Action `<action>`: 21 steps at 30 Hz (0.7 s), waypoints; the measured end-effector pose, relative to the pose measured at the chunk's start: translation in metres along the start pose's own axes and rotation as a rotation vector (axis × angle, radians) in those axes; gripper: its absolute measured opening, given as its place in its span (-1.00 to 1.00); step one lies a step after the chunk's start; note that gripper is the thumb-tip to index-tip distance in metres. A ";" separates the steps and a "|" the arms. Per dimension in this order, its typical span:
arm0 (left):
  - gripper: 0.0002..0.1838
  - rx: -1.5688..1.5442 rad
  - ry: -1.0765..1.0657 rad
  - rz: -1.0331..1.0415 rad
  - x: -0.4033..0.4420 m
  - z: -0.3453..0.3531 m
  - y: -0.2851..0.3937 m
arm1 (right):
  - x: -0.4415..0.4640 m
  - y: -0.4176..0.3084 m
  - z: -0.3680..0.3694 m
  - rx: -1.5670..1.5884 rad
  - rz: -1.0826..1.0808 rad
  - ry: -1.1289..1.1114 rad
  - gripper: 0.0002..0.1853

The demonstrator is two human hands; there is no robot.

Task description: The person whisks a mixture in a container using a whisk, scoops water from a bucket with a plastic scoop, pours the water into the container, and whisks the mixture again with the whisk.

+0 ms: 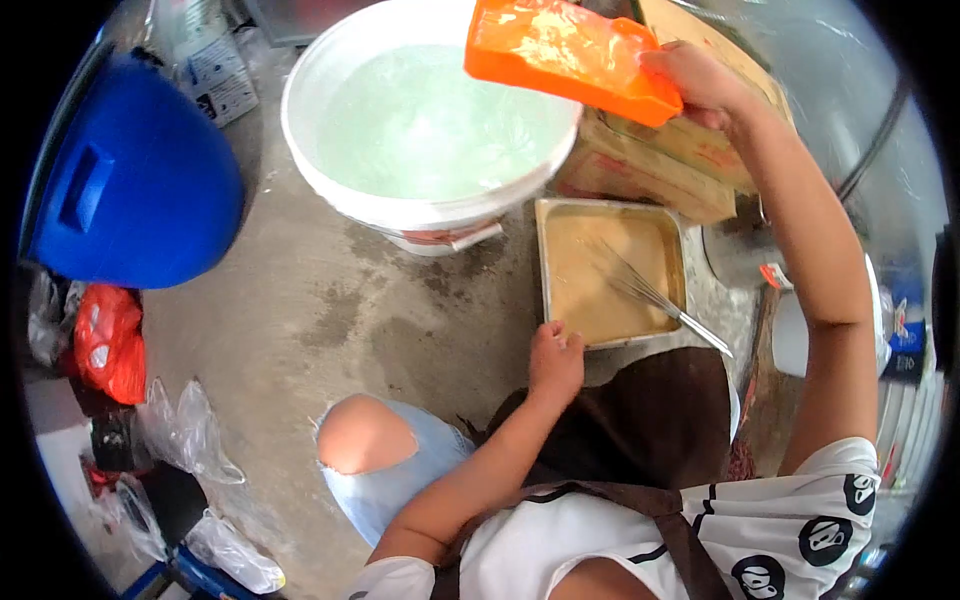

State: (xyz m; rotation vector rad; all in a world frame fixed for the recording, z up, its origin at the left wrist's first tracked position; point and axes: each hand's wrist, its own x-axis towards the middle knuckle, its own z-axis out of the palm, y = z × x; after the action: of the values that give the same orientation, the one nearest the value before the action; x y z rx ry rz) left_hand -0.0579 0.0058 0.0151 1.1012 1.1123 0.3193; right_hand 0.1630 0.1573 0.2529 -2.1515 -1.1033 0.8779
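My right hand (700, 85) is closed on the end of an orange scoop-like container (560, 50), held over the right rim of a large white bucket (310, 165) of pale, clear liquid. Below and to the right of the bucket, a metal tray (543, 250) holds a tan liquid. A wire whisk (650, 290) lies in that liquid, its handle resting over the tray's lower right corner. My left hand (556, 362) is at the tray's near left corner, fingers curled against the rim.
At the left stands a blue barrel (140, 180), with a red plastic bag (110, 340) and clear bags (200, 435) below it. Cardboard boxes (650, 170) lie behind the tray. A white container (790, 335) stands at the right. Wet patches mark the concrete floor (270, 330).
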 end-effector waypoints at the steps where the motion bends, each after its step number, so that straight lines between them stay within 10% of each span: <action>1: -0.57 0.050 0.017 -0.004 -0.001 0.000 0.003 | -0.013 0.002 -0.015 0.004 0.022 0.006 -0.73; 10: -0.54 0.159 0.034 -0.014 -0.006 0.012 -0.005 | -0.080 0.180 -0.099 0.128 0.137 0.142 -0.71; 11: -0.55 0.196 0.033 -0.024 -0.008 0.012 0.000 | -0.077 0.233 -0.111 -0.290 -0.255 0.137 -0.71; 13: -0.55 0.188 0.030 -0.018 -0.008 0.014 -0.005 | -0.090 0.253 -0.103 -0.433 -0.246 0.093 -0.71; 16: -0.55 0.177 0.044 0.002 -0.004 0.017 -0.018 | -0.123 0.220 -0.054 -0.091 0.371 0.076 -0.72; 21: -0.55 0.212 0.065 0.013 -0.004 0.020 -0.018 | -0.107 0.289 -0.026 -0.287 0.352 0.182 -0.71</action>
State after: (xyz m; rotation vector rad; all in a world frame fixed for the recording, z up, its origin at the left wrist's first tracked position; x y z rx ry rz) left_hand -0.0484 -0.0163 0.0027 1.2931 1.2168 0.2530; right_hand 0.2730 -0.0832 0.0922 -2.6602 -0.8112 0.6824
